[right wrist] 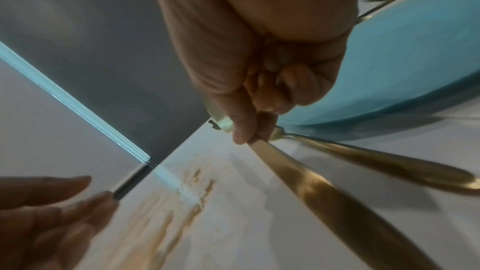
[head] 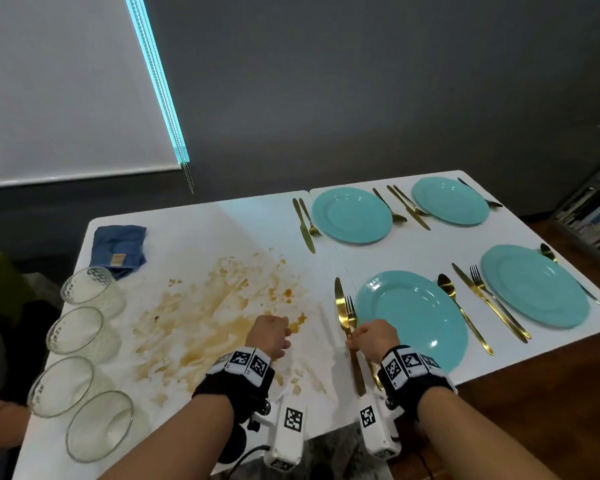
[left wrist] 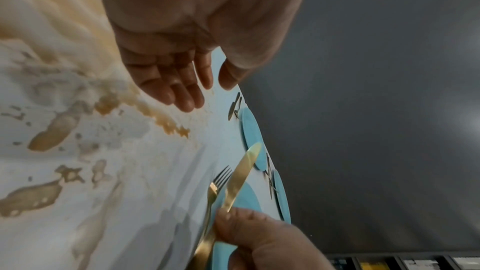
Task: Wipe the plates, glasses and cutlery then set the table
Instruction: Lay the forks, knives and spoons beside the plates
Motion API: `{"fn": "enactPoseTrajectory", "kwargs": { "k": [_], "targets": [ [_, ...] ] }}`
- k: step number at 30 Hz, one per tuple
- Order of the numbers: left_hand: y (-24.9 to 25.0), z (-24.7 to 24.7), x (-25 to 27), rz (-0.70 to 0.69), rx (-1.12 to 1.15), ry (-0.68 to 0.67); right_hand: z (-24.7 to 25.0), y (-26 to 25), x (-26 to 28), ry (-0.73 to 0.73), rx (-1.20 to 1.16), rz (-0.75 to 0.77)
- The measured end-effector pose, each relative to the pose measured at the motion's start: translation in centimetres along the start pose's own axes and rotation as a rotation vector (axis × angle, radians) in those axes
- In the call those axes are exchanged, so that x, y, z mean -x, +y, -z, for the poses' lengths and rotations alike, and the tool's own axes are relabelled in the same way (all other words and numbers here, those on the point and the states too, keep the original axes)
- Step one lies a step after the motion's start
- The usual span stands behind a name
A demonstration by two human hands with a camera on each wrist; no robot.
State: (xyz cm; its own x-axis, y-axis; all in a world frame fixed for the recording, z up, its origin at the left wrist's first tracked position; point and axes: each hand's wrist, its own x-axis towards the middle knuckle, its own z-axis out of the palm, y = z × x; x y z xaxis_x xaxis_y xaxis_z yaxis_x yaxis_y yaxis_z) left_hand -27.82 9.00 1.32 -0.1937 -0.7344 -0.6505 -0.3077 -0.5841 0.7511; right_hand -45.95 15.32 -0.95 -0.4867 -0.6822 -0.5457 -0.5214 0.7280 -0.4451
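Note:
Four teal plates lie on the white table's right half, each with gold cutlery beside it. Left of the nearest plate point(head: 413, 313) lie a gold knife point(head: 340, 306) and a fork point(head: 350, 311). My right hand point(head: 352, 337) pinches the knife's handle point(right wrist: 324, 196) between thumb and finger, the blade point(left wrist: 241, 174) slightly raised over the fork point(left wrist: 215, 188). My left hand point(head: 274, 336) hovers over the stained table with relaxed fingers point(left wrist: 182, 93) and holds nothing. Several empty glasses point(head: 84, 330) stand in a row along the left edge.
Brown smeared stains point(head: 205, 323) cover the middle of the table point(head: 250, 220). A folded blue cloth point(head: 118, 249) lies at the far left corner behind the glasses. A shelf with books point(head: 596, 216) stands at the right. A dark wall is behind the table.

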Motion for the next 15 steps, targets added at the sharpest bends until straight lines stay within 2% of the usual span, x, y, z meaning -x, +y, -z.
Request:
{"fn": "enactPoseTrajectory", "kwargs": {
  "k": [5, 9, 15],
  "targets": [
    [-1.4, 0.7, -0.8, -0.067, -0.085, 0.055, -2.0, 0.8, -0.9, 0.014, 0.181, -0.025],
    [-2.3, 1.2, -0.9, -0.063, -0.095, 0.117, -2.9, 0.6, -1.7, 0.034, 0.222, -0.084],
    [-2.5, 2.1, -1.1, -0.063, -0.132, 0.175, -3.3, 0.1, -2.1, 0.153, 0.223, -0.125]
  ]
}}
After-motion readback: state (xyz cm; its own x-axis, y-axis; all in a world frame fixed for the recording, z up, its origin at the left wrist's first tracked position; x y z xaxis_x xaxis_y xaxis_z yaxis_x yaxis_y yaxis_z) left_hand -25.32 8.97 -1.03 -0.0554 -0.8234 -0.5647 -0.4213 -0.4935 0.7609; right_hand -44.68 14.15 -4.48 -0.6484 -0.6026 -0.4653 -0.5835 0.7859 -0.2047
